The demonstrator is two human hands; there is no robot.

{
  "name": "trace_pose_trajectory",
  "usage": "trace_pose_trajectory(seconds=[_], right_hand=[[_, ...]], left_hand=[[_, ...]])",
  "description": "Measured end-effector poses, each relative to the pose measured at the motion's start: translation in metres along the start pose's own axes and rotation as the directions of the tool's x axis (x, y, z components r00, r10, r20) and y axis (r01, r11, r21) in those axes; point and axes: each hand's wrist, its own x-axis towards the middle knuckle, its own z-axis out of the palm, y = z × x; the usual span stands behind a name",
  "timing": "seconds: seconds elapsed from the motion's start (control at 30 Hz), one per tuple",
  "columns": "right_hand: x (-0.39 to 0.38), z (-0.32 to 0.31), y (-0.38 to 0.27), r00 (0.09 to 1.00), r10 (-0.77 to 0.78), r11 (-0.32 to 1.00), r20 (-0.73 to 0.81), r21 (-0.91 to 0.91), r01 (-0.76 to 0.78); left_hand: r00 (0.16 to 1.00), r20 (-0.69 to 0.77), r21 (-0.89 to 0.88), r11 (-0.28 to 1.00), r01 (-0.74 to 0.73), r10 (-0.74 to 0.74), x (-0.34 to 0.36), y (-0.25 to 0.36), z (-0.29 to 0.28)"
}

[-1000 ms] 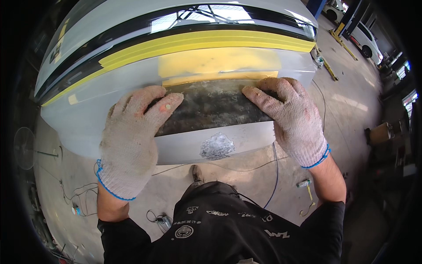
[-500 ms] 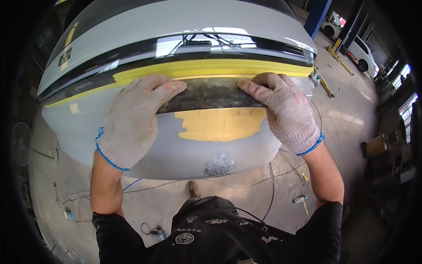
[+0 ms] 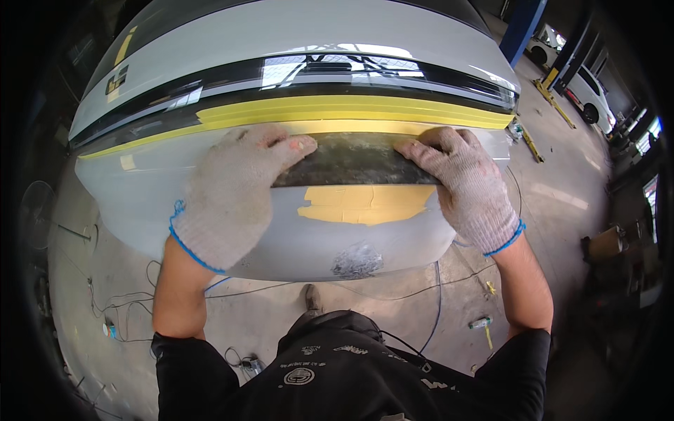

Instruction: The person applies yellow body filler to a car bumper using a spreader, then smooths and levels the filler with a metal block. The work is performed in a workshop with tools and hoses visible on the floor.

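two gloved hands gripping one dark strip on a pale grey car

one concrete floor (image 3: 358, 291) spreads around one pale grey car (image 3: 295, 50), whose near end fills the middle of the scene. at the far right stands one blue post (image 3: 523, 31), with white bodywork (image 3: 595, 95) near it; whether that is one car or two, i cannot tell. on the near side is the person's one black shirt (image 3: 337, 389). one cardboard box (image 3: 604, 243) sits on the right.

a broad band of yellow tape (image 3: 351, 109) crosses the grey car just beyond the hands; i cannot count its layers. the left hand (image 3: 235, 189) and the right hand (image 3: 470, 175) are apart from each other, both clamped on the dark strip (image 3: 351, 160), one at each end, thumbs on its upper face. each glove has one blue cuff edge.

the strip lies crosswise on the grey panel, between the tape and the visible part of one yellow filler patch (image 3: 368, 205), which shows along its near edge. nearer still is one mottled scuffed patch (image 3: 357, 260). below the panel shows one dark shoe (image 3: 313, 298), and to the near right lies one small green bottle (image 3: 481, 322).
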Motion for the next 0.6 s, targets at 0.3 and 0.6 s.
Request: trace_pose_trajectory(seconds=[0.3, 0.6], right_hand=[[-0.069, 0.005, -0.034, 0.994, -0.062, 0.997, 0.089, -0.030, 0.065], [-0.024, -0.012, 0.001, 0.998, -0.018, 0.999, -0.058, -0.035, 0.016]], left_hand=[[0.989, 0.128, 0.084, 0.994, 0.067, -0.077, -0.066, 0.032, 0.026], [0.998, -0.059, 0.116, 0.993, -0.011, 0.018, -0.013, 0.031, -0.004]])
